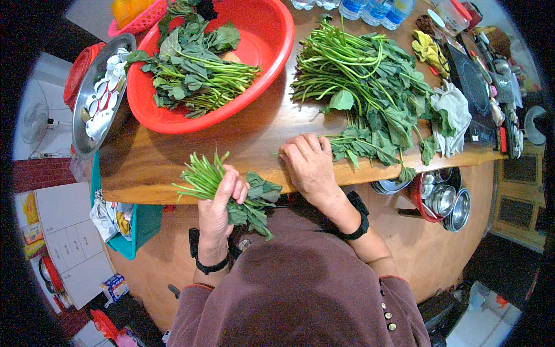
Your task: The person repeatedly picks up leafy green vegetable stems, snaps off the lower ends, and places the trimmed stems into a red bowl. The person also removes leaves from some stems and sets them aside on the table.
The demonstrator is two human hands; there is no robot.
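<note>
My left hand is closed around a bunch of leafy greens, its cut stems pointing up and left and its leaves hanging over the table's front edge. To the right, my right hand lies on the wooden table near that edge, its fingers curled under. Whatever those fingers hold is hidden, though leafy stems come right up to the hand. A large pile of greens spreads beyond it, stems to the left and leaves to the right. More greens lie in a big red basin at the far left.
A metal bowl with white and red pieces stands left of the basin. Water bottles line the back. At right are a yellow glove, a pale cloth and a black cooktop. A teal bin sits below left.
</note>
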